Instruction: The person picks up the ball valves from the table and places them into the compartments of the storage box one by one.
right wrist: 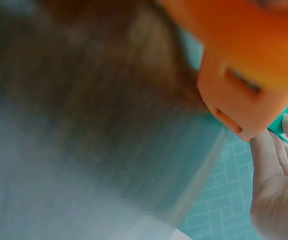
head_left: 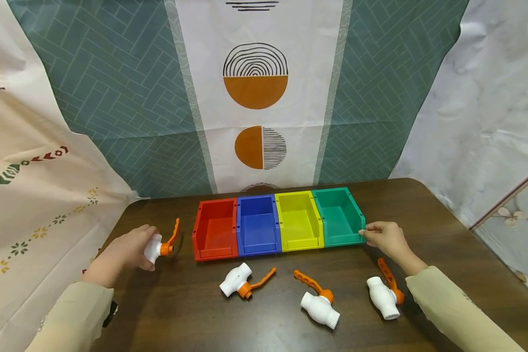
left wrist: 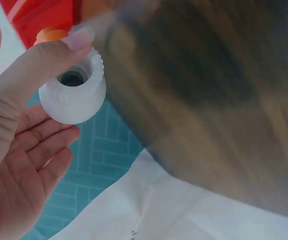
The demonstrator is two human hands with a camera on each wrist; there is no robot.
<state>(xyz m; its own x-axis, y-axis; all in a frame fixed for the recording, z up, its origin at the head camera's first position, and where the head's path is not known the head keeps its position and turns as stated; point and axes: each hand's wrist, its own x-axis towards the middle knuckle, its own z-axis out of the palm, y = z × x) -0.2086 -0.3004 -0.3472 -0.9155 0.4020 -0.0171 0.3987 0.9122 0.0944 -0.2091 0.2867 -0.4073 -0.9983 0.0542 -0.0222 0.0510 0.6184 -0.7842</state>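
Note:
At the table's left, my left hand (head_left: 129,247) grips a white plastic ball valve (head_left: 153,248), its orange lever handle (head_left: 173,233) pointing up. The left wrist view shows the thumb across the valve's ribbed open end (left wrist: 76,102). On the right, my right hand (head_left: 389,239) pinches the front right corner of the green bin (head_left: 342,239) between thumb and fingers. In the right wrist view, an orange valve handle (right wrist: 229,95) fills the foreground, hiding part of that bin. Below this hand lies another ball valve (head_left: 384,298) with its orange lever.
Red (head_left: 215,253), blue (head_left: 259,248) and yellow (head_left: 302,243) bins stand in a row with the green one, near the back of the brown table (head_left: 264,332). Two more ball valves (head_left: 235,279) lie before them. Patterned cloth (head_left: 136,98) hangs behind.

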